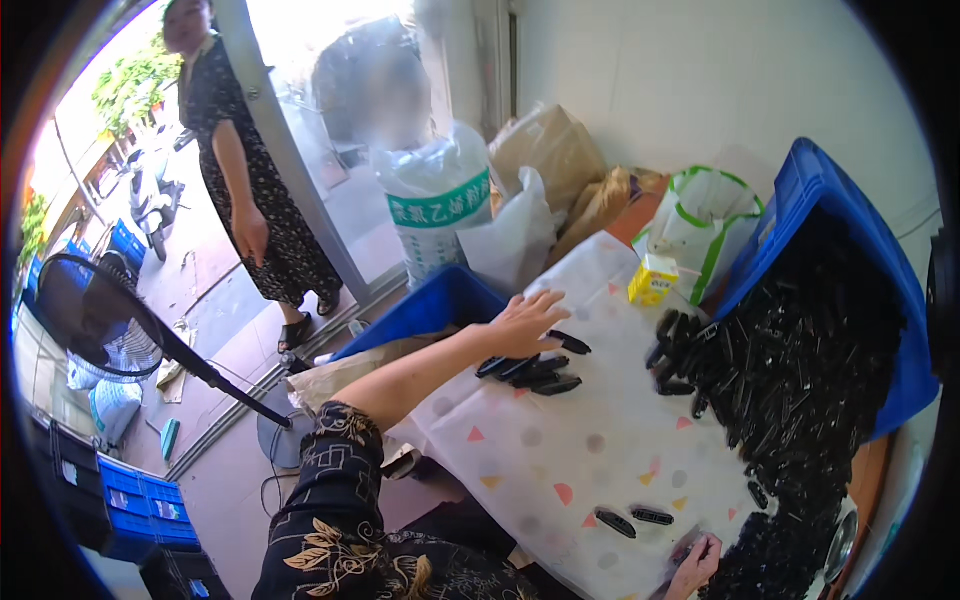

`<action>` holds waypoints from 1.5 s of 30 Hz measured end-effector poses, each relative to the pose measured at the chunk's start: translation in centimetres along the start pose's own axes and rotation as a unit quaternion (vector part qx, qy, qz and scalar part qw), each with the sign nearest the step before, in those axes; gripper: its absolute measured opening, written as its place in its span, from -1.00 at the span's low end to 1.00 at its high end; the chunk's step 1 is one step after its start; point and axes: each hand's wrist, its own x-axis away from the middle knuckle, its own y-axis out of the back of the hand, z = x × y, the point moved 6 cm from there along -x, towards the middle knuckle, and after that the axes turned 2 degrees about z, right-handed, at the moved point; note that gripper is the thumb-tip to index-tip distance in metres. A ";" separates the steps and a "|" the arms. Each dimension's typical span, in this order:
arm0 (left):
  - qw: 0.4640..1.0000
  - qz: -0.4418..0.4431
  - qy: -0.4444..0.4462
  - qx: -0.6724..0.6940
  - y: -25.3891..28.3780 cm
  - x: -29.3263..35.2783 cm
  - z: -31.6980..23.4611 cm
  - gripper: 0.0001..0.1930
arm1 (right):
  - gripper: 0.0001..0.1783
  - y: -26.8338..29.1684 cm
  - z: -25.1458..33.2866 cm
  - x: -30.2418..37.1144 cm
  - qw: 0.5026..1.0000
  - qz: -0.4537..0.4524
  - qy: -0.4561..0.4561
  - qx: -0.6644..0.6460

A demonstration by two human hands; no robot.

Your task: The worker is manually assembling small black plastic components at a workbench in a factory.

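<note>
My left hand (525, 326) reaches across a white patterned tablecloth (560, 440), its fingers spread just above a small group of black elongated plastic parts (535, 374). Its palm side is hidden, and I see nothing gripped. Near the table's front edge rests my right hand (697, 566) with curled fingers; whatever they may hold is hidden. Two more black plastic parts (634, 520) lie on the cloth to the left of that hand. Beside it on the right spreads a large heap of similar black parts (800, 360), spilling from a tipped blue crate (812, 180).
A yellow carton (652, 280) and a white bag with green trim (705, 225) sit at the table's far side. Behind stand full plastic sacks (435, 200) and a blue bin (400, 312). At left are a black fan (110, 320) and a person (245, 170) in the doorway.
</note>
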 end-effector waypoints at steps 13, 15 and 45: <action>0.964 -0.210 0.141 0.082 2.9 18.1 -6.0 -0.64 | -0.69 0.9 1.1 0.4 0.995 -0.040 0.088 0.024; 0.956 -0.233 0.151 0.095 1.8 19.6 -7.3 -0.67 | -0.69 0.7 0.9 0.3 0.995 -0.035 0.083 0.042; 0.965 -0.207 0.113 0.116 -1.3 20.8 -9.7 -0.75 | -0.86 -1.2 -6.7 -0.7 0.994 -0.010 0.109 -0.022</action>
